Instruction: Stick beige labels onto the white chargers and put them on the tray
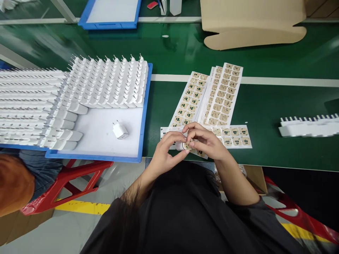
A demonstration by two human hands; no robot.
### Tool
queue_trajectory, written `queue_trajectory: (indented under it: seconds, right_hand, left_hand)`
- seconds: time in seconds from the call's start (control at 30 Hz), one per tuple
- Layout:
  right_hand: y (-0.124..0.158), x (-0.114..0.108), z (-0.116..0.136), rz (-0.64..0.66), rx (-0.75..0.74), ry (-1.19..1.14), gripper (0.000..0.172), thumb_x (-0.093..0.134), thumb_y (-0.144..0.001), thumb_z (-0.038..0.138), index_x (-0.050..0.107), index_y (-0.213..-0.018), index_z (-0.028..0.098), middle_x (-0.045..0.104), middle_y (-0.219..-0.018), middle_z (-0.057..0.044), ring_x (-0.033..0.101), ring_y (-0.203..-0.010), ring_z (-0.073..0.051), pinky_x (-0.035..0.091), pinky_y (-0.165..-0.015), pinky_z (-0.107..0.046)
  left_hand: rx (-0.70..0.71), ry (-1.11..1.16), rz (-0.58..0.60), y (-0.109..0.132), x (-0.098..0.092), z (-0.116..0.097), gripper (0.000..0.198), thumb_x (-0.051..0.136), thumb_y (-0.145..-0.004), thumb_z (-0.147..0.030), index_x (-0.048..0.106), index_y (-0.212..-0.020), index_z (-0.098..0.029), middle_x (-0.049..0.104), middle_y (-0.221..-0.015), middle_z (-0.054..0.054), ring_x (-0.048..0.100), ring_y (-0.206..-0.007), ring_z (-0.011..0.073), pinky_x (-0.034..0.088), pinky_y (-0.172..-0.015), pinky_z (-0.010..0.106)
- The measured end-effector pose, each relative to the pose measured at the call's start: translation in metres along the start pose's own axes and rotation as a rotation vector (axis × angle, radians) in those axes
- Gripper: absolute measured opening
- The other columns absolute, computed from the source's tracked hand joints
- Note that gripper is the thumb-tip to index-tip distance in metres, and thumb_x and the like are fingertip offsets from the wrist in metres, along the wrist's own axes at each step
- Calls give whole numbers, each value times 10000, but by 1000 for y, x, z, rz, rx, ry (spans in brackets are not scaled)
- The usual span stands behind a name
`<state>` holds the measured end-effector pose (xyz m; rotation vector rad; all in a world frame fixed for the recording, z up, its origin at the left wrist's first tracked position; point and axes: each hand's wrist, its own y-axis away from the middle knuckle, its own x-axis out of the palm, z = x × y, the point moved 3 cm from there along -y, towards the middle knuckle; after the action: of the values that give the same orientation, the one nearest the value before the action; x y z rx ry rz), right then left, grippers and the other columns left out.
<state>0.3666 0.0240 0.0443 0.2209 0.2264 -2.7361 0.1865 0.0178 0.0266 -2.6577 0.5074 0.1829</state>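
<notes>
My left hand is closed around a small white charger plug, mostly hidden by the fingers. On the face of the plug turned toward my right hand is a tan and green sticker. The right fingers are curled in a pinch at this sticker's edge. Beneath both hands lies a sticker sheet placed crosswise. Behind it, more sticker sheets fan out, with another sheet to their left.
At left, a blue-rimmed tray holds rows of white plugs, pins up, and a single plug. More white plugs stand at right. Cardboard and another blue tray lie behind. A person sits at left.
</notes>
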Motion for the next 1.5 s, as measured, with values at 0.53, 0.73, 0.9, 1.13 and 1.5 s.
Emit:
queue_trajectory:
  seconds: [0.53, 0.73, 0.9, 1.13, 1.5]
  right_hand:
    - [3, 2, 12, -83, -46, 254, 72, 670, -897, 200, 680, -961, 232, 584, -1196, -81, 616, -877, -166, 524, -690, -308]
    - [0, 3, 8, -14, -22, 149, 36, 692, -900, 242, 661, -894, 225, 583, -1200, -82, 620, -970, -189, 537, -747, -320]
    - [-1, 5, 2, 9, -9, 25, 78, 682, -923, 283, 664, -874, 225, 582, -1193, -75, 615, -978, -184, 537, -802, -340]
    - [0, 7, -2, -11, -14, -18, 137, 693, -920, 350, 660, -877, 224, 589, -1199, -80, 610, -978, -191, 533, -793, -346]
    - [0, 9, 0, -103, -26, 96, 116, 721, -860, 238, 623, -802, 212, 607, -1178, -79, 621, -942, -182, 531, -741, -318]
  left_hand:
    - [-89, 59, -2, 2, 2, 10, 187, 736, -904, -277, 631, -1054, -237, 666, -1147, 81, 643, -1126, 211, 531, -971, 371]
    - [-101, 75, 5, 3, 1, 9, 189, 734, -904, -284, 628, -1052, -233, 668, -1131, 83, 653, -1110, 214, 541, -956, 371]
    - [-94, 93, -3, 5, 3, 10, 208, 722, -905, -287, 623, -1082, -243, 675, -1130, 78, 653, -1113, 219, 548, -949, 374]
    - [-46, 36, -71, 6, 6, 10, 194, 680, -926, -278, 635, -1112, -253, 696, -1139, 80, 658, -1133, 233, 542, -977, 402]
    - [50, -188, -114, 2, 5, -1, 189, 699, -890, -206, 652, -1069, -244, 721, -1114, 72, 686, -1080, 225, 544, -965, 399]
